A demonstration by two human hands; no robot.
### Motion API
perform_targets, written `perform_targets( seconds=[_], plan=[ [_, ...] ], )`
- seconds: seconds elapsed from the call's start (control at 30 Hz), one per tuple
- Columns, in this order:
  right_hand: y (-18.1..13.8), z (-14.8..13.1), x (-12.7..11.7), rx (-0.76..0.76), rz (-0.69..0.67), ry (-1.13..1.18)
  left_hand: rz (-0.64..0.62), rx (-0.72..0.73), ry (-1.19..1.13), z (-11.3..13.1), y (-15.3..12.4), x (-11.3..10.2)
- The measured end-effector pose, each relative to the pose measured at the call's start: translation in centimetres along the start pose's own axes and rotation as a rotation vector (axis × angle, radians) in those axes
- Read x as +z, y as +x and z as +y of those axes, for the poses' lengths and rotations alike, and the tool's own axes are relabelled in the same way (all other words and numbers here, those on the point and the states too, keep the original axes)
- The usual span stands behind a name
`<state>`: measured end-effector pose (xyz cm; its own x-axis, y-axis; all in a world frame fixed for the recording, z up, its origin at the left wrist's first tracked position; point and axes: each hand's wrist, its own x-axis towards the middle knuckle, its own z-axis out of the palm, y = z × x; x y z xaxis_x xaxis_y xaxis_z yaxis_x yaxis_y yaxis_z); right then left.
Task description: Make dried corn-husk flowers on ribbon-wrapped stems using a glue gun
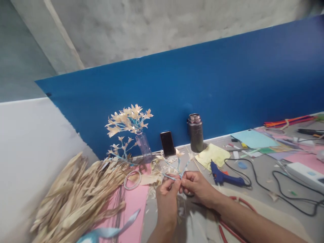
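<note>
Between my two hands is a small artificial flower sprig with blue-wrapped stems and pale husk-like blossoms. My left hand pinches the stems from the left, thumb and forefinger pressed together. From the right, my right hand grips them at the same joint, its fingertips touching or nearly touching the left thumb. A dark tool, partly hidden, lies beneath my right hand. Behind and to the left, a bunch of similar pale flowers stands in a clear bottle. Another blue-stemmed sprig rests below it.
Dried corn husks are heaped at left beside a roll of tape and blue ribbon. A phone and open flask stand against the blue panel. At right are a blue glue gun, black cables and a power strip.
</note>
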<state>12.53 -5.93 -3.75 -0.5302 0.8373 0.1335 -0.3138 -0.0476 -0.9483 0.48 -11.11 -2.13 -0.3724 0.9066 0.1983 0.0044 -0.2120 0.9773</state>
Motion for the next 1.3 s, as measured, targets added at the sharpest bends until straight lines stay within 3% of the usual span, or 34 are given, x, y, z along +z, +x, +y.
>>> perform_targets(
  seconds=[0.13, 0.3, 0.47, 0.57, 0.8, 1.0, 1.17, 1.3],
  plan=[
    [0.1, 0.4, 0.2, 0.027, -0.019, 0.117, 0.063, 0.024, 0.034, 0.2, -0.3, 0.3],
    [-0.1, -0.2, 0.6, 0.054, -0.019, 0.065, 0.107, 0.026, 0.052, -0.1, -0.2, 0.4],
    [-0.1, -0.3, 0.0, 0.075, 0.072, -0.073, -0.009, 0.075, 0.034, 0.1, -0.3, 0.5],
    [0.0, -0.1, -0.2, 0.055, 0.103, -0.143, -0.049, 0.038, 0.025, 0.0, -0.2, 0.6],
    [-0.5, -0.3, 0.6, -0.04, 0.066, -0.224, 0.059, -0.179, -0.264, -0.2, 0.3, 0.4],
    [-0.9, -0.5, 0.1, -0.17, 0.3, -0.458, 0.068, -0.372, -0.467, 0.4, 1.1, -0.6],
    [-1.7, -0.4, 0.4, -0.483, 0.289, -0.968, 0.102, -0.271, -0.346, -0.1, 1.1, -0.7],
    [-2.1, 0.1, 0.9, -0.437, 0.237, -1.283, 0.121, -0.167, -0.14, -0.4, 0.6, -0.2]
  ],
)
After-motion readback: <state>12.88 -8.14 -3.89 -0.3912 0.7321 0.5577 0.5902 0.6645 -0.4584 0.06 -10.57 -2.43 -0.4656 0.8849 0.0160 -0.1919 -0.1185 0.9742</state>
